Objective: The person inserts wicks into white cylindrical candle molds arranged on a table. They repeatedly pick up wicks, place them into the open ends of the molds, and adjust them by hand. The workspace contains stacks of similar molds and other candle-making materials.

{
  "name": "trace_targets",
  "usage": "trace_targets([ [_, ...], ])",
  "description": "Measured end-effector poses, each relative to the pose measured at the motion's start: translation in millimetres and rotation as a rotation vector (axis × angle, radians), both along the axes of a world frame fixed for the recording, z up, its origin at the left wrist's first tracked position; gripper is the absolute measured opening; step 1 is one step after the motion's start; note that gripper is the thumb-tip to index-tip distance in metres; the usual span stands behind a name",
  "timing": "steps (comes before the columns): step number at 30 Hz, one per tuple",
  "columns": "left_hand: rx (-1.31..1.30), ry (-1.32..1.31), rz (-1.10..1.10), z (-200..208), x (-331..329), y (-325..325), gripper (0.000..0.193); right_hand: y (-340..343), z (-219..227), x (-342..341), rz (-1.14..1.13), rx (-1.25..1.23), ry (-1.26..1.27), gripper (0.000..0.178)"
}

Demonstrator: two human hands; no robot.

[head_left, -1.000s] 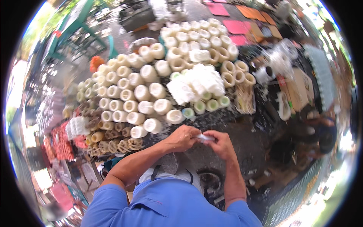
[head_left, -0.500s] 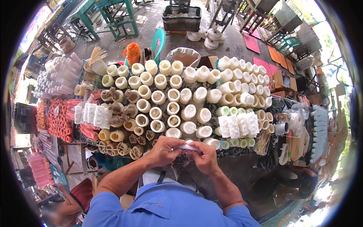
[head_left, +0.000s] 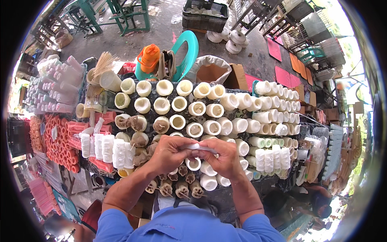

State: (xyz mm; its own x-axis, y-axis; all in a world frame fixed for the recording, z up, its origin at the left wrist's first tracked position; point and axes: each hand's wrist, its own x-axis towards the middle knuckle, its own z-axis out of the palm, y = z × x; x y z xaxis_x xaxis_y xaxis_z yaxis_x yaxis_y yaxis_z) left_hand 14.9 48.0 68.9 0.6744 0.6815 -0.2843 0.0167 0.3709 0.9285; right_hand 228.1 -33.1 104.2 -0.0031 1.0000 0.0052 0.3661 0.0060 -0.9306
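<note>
Both hands are raised over the near part of the table, in front of rows of cream pillar candles, many with hollow tops. My left hand and my right hand pinch the same small, smooth white piece between thumbs and fingers. It looks like soft wax, but its exact kind cannot be made out, as the fingers cover much of it. Just below the hands stand brown-and-cream flower-shaped candles. White carved-looking candles lie at left, with a similar white group at right.
Orange tube-like candles and wrapped pale ones fill the left side. Beyond the table stand a green chair with an orange container, a lined sack and a black crate. Other people are at the lower left and right.
My hands have lifted and moved forward over the candles, still pinching the white piece. My view has shifted, so the table appears lower and the flower-shaped candles show below my hands.
</note>
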Motion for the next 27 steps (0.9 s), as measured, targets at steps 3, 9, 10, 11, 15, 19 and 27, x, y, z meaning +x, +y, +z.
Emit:
trace_targets([
  [3, 0.029, 0.003, 0.024, 0.2, -3.6, 13.0, 0.020, 18.8, 3.2, -5.2, 0.040, 0.067, -0.046, 0.021],
  [9, 0.097, 0.020, 0.030, -14.9, -11.7, 50.0, 0.016, 41.7, -15.0, 3.7, -0.062, -0.012, -0.021, 0.020],
  [10, 0.000, 0.029, 0.099, -18.8, -16.5, 61.3, 0.015, 43.1, -17.4, 12.3, -0.142, -0.104, 0.053, 0.020],
  [11, -0.090, 0.015, 0.165, -23.2, -22.0, 75.0, 0.014, 44.1, -19.8, 22.1, -0.217, -0.199, 0.134, 0.020],
  [15, -0.088, -0.015, 0.245, -42.8, -43.2, 158.2, 0.011, 72.1, -48.1, 53.7, -0.354, -0.302, 0.315, 0.023],
  [19, 0.332, 0.398, -0.079, -56.6, -14.8, 207.9, 0.012, 121.5, -79.9, 44.2, -0.262, -0.110, -0.018, 0.029],
  [27, 1.270, 0.476, -0.564, -88.2, 63.1, 266.3, 0.026, 164.7, -111.3, 16.8, -0.410, 0.002, 0.011, 0.025],
])
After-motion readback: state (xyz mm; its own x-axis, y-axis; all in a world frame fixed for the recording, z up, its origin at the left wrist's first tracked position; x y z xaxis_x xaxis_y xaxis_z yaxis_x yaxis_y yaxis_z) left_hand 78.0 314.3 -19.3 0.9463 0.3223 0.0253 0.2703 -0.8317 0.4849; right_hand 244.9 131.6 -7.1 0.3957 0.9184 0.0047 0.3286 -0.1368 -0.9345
